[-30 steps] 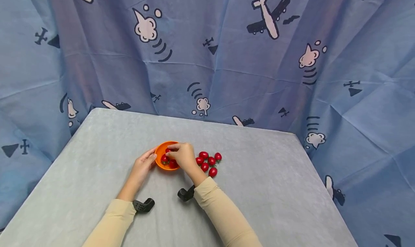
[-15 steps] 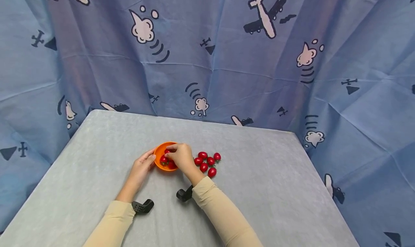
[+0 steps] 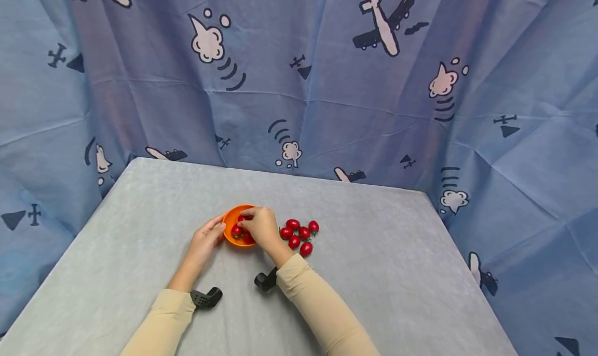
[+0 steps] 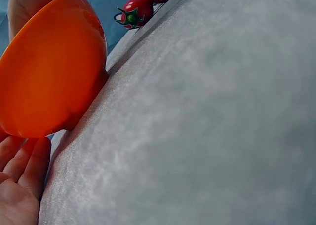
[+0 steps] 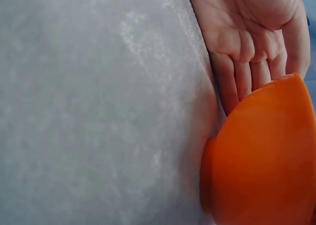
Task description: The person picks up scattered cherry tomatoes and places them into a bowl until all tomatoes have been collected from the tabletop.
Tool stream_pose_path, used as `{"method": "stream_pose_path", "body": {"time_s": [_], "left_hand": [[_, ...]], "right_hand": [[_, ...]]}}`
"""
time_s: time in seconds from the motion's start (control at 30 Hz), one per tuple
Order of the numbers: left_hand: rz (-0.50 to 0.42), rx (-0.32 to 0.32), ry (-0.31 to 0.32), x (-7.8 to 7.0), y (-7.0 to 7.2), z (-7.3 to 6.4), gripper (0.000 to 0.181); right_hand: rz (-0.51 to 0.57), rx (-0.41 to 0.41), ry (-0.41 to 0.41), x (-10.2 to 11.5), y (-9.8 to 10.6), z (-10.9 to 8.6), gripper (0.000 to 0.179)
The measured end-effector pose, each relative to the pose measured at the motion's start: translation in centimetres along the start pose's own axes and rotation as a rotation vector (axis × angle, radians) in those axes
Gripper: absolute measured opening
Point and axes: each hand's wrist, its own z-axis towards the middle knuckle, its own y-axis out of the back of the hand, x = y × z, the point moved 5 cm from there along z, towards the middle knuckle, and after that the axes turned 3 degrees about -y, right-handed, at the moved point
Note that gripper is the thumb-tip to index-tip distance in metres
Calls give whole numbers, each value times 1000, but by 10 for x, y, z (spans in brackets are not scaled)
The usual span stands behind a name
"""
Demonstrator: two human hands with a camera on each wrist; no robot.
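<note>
An orange bowl (image 3: pixel 231 221) stands on the table with several red cherry tomatoes (image 3: pixel 236 230) inside. My left hand (image 3: pixel 205 236) holds the bowl's left side, thumb at the rim and fingers along the outer wall. In the left wrist view its fingers (image 4: pixel 34 166) lie against the lower wall of the bowl (image 4: pixel 54 67). From the right, my right hand (image 3: pixel 262 229) reaches over the rim, and its thumb and index finger pinch a cherry tomato (image 3: pixel 242 218) inside the bowl. The right hand covers the bowl's right part.
Several more cherry tomatoes (image 3: pixel 304 233) with green stems lie close together on the grey cloth-covered table (image 3: pixel 374 252), just right of the right hand. A blue curtain (image 3: pixel 261 86) printed with airplanes hangs behind the table. A black camera mount (image 3: pixel 207 297) sits at each wrist.
</note>
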Motion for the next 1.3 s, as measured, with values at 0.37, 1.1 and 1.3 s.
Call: {"method": "stream_pose_path", "body": {"time_s": [0.37,1.1,1.3], "left_hand": [[-21,1,5,-1,-3,2,48],[-18,2,-7,4,-2,-3,50],[-50,5,-92,2,-2,-3,55]], "right_hand": [[-34,8,-8,1,1,2,25],[-67,24,-6,-2,-3,-2,26],[-57,22,-25,-2,-2,0,24]]}}
